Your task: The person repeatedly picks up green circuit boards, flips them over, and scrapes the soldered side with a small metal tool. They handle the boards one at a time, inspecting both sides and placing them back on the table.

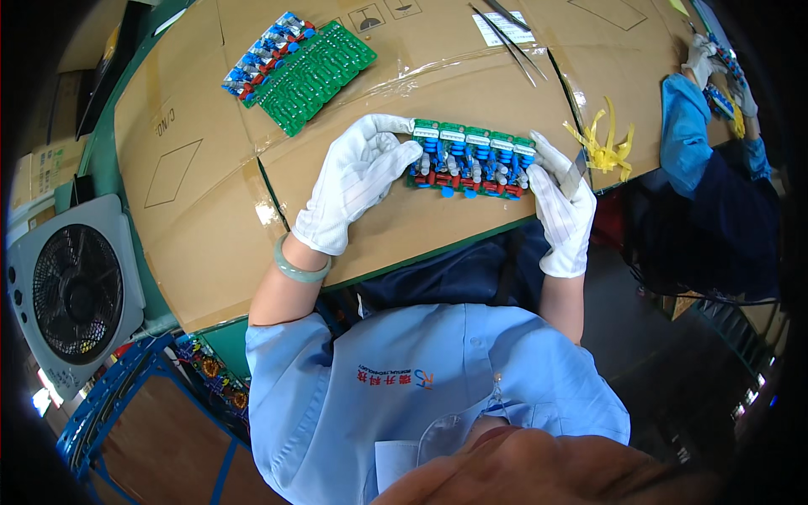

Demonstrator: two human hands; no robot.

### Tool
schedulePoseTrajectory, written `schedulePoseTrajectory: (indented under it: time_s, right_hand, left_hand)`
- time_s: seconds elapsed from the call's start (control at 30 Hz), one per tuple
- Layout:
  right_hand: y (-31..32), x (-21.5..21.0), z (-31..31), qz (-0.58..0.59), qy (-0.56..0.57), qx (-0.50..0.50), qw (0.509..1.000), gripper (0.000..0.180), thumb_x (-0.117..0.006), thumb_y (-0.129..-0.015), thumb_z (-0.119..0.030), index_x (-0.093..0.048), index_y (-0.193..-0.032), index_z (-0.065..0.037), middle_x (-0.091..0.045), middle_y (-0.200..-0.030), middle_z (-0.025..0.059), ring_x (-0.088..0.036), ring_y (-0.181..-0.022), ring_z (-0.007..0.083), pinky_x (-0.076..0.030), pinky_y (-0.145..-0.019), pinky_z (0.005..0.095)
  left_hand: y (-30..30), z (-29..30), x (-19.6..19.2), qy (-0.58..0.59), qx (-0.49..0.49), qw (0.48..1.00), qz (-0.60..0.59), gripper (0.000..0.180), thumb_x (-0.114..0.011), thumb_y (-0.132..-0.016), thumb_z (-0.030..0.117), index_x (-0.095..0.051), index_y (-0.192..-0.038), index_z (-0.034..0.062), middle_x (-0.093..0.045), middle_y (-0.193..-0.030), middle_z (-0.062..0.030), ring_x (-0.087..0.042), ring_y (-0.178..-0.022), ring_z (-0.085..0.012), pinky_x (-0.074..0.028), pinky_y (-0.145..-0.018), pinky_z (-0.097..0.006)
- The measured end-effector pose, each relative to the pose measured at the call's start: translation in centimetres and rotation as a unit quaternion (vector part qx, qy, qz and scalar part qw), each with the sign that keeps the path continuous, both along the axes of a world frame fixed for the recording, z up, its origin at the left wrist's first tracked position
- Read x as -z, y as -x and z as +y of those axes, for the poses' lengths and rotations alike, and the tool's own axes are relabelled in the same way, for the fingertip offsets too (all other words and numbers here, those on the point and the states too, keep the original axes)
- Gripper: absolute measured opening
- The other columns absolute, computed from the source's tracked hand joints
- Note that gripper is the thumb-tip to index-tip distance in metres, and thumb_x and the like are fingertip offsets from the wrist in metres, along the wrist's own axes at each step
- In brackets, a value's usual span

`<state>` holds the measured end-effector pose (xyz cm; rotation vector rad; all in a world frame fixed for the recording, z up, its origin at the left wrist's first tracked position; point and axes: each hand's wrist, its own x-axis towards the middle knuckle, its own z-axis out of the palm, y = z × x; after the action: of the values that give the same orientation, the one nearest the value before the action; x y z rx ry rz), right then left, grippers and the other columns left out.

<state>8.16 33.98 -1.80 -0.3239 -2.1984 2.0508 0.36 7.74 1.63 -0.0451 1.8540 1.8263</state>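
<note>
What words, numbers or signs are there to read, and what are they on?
I'll describe the writing without copying it.
Light-blue cloth shirt: red lettering and an orange-and-blue logo.
Flat brown cardboard: black letters, plus a sign like an umbrella.
White paper slip: print too small to read.
Narrow green circuit board: no readable markings.

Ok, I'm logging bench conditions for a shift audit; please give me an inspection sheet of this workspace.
Surface: brown cardboard, taped.
Job's things: populated circuit board, held; green boards farther off, to the left.
Clutter: tweezers, white paper, yellow strips.
Grips: left hand and right hand, white-gloved, at the held board's opposite ends; metallic piece at the right hand.
Cables: nothing seen clearly.
Surroundings: grey fan left, co-worker's blue sleeve right.
</note>
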Motion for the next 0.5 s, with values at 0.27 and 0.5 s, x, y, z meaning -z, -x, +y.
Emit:
schedulePoseTrajectory:
  time_s: [0.27,0.5]
  right_hand:
    - [0.0,0.3,-0.4,0.011,0.039,-0.004,0.999,0.041,-0.065,-0.096,-0.006,-0.058,-0.135,0.003,-0.066,-0.116,0.0112,-0.061,-0.094,0.0118,-0.049,-0.087,0.0255]
    - [-0.5,0.2,0.7,-0.025,-0.101,-0.029,0.994,0.04,-0.065,-0.095,-0.009,-0.059,-0.134,0.002,-0.067,-0.117,0.0086,-0.062,-0.103,0.0134,-0.051,-0.092,0.0295]
  left_hand:
    - [-0.3,-0.4,1.2,-0.034,0.022,0.998,0.047,0.027,-0.063,-0.098,0.008,-0.054,-0.122,0.0016,-0.061,-0.086,0.0016,-0.05,-0.074,-0.0023,-0.042,-0.064,-0.018]
    - [-1.6,0.5,2.9,-0.068,0.0,0.991,0.113,0.032,-0.061,-0.098,0.01,-0.052,-0.126,-0.0002,-0.063,-0.104,-0.0054,-0.059,-0.088,-0.0085,-0.049,-0.077,-0.023]
